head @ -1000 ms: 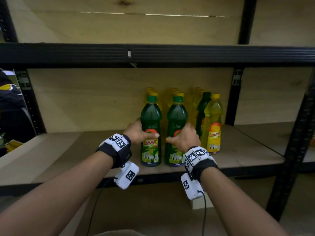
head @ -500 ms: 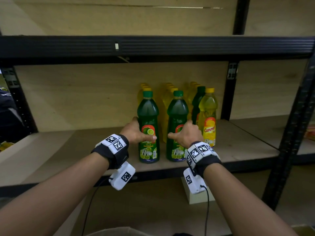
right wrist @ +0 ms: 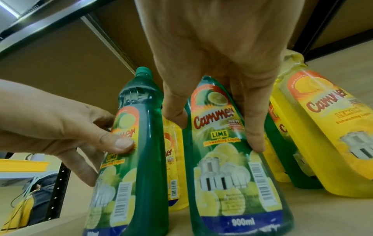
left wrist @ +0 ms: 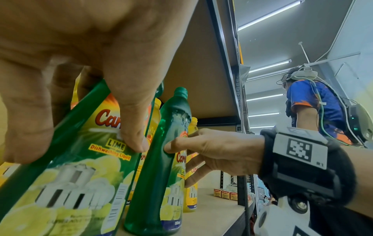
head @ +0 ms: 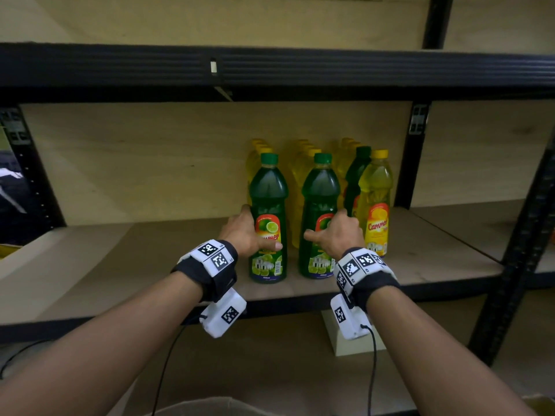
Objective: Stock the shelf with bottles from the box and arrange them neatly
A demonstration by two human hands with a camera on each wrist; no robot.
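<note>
Two green lime dishwashing bottles stand upright at the front of the wooden shelf board (head: 120,265). My left hand (head: 246,232) grips the left green bottle (head: 268,190) at its label, thumb across the front and fingers round its left side. My right hand (head: 336,235) grips the right green bottle (head: 320,190) the same way, thumb on its left side. The left wrist view shows the left bottle (left wrist: 76,183) under my thumb. In the right wrist view the right bottle (right wrist: 228,175) sits between my thumb and fingers. Both bases rest on the board.
Rows of yellow bottles stand behind. A third green bottle (head: 356,175) and a yellow bottle (head: 377,187) stand to the right. A black beam (head: 270,67) runs overhead and black posts (head: 522,235) frame the bay. Another person (left wrist: 315,108) stands to the right.
Both hands keep their hold on the two green bottles. The bottles now stand slightly further apart, and the head view has shifted a little.
</note>
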